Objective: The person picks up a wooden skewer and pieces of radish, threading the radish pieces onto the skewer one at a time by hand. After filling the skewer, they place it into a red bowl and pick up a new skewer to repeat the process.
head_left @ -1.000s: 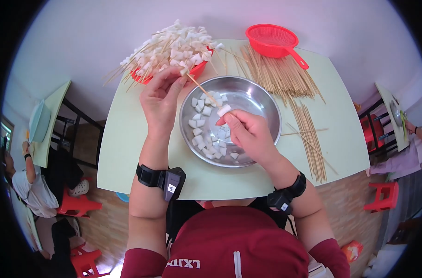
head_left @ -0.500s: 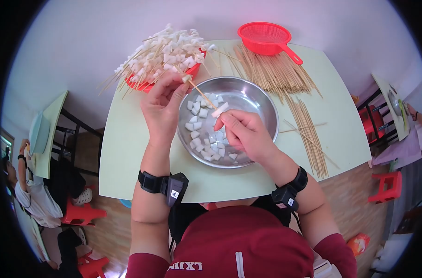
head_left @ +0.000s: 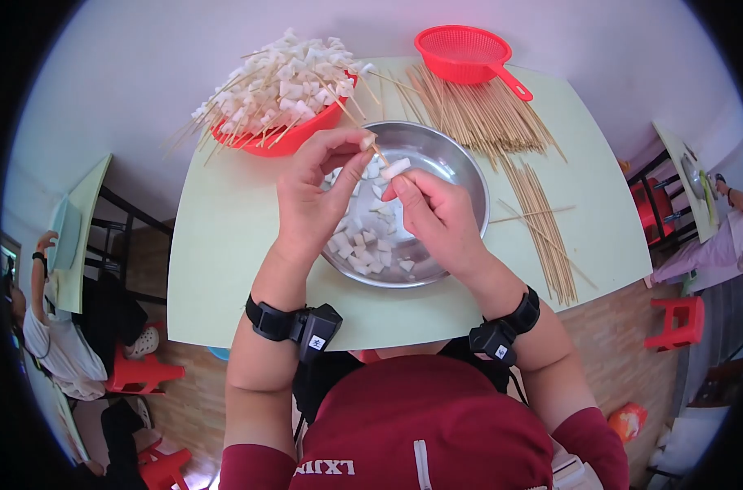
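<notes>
Pinched in the fingers of my left hand [head_left: 318, 186] is a thin wooden skewer [head_left: 380, 155], with a pale chunk [head_left: 367, 142] at its upper end by the fingertips. My right hand [head_left: 443, 216] grips a white food chunk [head_left: 396, 168] between thumb and fingers, right at the skewer's lower end. Both hands are over a round metal basin [head_left: 461, 175]. Loose white cut chunks [head_left: 362, 249] lie on the basin's left and front side, partly hidden by my left hand.
A red basket [head_left: 286, 140] heaped with loaded skewers [head_left: 294, 90] stands at the back left. A red strainer [head_left: 463, 57] rests on a pile of bare skewers [head_left: 478, 114]; more skewers [head_left: 547, 229] lie right of the basin. Another person [head_left: 57, 327] sits far left; an arm [head_left: 735, 198] shows far right.
My left hand has moved right and slightly down, closer to my right hand. Less of the skewer shows between the two hands. The whole view has shifted a little.
</notes>
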Tool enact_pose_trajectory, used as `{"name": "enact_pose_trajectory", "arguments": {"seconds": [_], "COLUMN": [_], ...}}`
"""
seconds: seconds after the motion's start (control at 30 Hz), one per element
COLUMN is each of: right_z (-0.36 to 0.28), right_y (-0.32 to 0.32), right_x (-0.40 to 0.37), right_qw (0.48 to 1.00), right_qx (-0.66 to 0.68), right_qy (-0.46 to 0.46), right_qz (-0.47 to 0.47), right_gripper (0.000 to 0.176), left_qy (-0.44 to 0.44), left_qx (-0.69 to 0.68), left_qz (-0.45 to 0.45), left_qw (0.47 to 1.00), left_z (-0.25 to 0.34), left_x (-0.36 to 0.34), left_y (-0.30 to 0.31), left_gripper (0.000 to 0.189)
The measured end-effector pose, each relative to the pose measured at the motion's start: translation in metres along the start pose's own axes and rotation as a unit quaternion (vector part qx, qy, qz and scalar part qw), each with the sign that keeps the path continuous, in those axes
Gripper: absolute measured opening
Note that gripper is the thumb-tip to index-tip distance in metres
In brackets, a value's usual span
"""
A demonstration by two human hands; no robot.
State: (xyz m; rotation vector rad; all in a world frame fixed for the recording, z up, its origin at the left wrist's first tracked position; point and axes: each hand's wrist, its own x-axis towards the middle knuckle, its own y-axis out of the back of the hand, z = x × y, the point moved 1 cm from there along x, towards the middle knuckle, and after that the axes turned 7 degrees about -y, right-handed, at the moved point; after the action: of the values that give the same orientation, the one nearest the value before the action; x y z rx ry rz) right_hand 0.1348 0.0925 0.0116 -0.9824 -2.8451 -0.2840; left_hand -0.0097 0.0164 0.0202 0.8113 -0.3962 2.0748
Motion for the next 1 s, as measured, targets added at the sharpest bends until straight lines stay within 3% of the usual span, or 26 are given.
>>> {"name": "enact_pose_trajectory", "arguments": {"seconds": [0.07, 0.17, 0.23, 0.33, 0.37, 0.43, 0.47, 0.53, 0.57, 0.63, 0.73, 1.0], "right_z": [-0.001, -0.001, 0.002, 0.004, 0.003, 0.004, 0.009, 0.015, 0.014, 0.007, 0.010, 0.009], "right_y": [0.001, 0.003, 0.004, 0.004, 0.003, 0.001, -0.003, -0.008, -0.005, 0.002, 0.006, 0.011], "right_x": [0.000, 0.002, 0.002, 0.004, 0.004, 0.004, 0.004, 0.005, 0.004, 0.006, 0.008, 0.011], "right_qw": [1.000, 0.989, 0.915, 0.897, 0.897, 0.968, 0.968, 0.997, 0.997, 0.974, 0.937, 0.964], "right_qx": [0.008, 0.125, 0.346, 0.382, 0.382, 0.207, 0.207, -0.010, -0.010, 0.187, 0.298, 0.237], "right_qy": [0.002, -0.048, -0.146, -0.145, -0.146, -0.115, -0.117, 0.058, 0.055, -0.108, -0.135, -0.116], "right_qz": [-0.003, -0.067, -0.150, -0.167, -0.168, -0.079, -0.080, 0.048, 0.048, -0.066, -0.123, -0.037], "right_gripper": [0.023, 0.026, 0.027, 0.028, 0.028, 0.028, 0.028, 0.029, 0.029, 0.028, 0.028, 0.029], "left_qy": [-0.011, -0.009, -0.002, 0.006, 0.004, 0.017, 0.029, 0.036, 0.042, 0.031, 0.017, 0.033], "left_qx": [0.015, 0.013, -0.001, -0.018, -0.023, -0.016, -0.011, -0.007, -0.003, -0.003, -0.004, -0.014], "left_qz": [-0.009, -0.008, -0.003, 0.003, 0.003, -0.009, -0.023, -0.021, -0.023, -0.023, -0.018, -0.016], "left_qw": [1.000, 1.000, 1.000, 1.000, 1.000, 1.000, 0.999, 0.999, 0.999, 0.999, 1.000, 0.999], "left_z": [0.001, -0.001, -0.001, -0.004, -0.006, -0.007, -0.007, -0.007, -0.008, -0.010, -0.008, -0.012], "left_x": [0.001, 0.000, 0.000, -0.001, -0.001, -0.002, -0.003, -0.004, -0.005, -0.005, -0.005, 0.000], "left_y": [0.002, 0.002, 0.001, -0.001, -0.001, -0.001, -0.001, -0.002, -0.004, -0.004, -0.005, 0.004], "left_gripper": [0.019, 0.019, 0.019, 0.019, 0.019, 0.019, 0.020, 0.020, 0.020, 0.019, 0.018, 0.018]}}
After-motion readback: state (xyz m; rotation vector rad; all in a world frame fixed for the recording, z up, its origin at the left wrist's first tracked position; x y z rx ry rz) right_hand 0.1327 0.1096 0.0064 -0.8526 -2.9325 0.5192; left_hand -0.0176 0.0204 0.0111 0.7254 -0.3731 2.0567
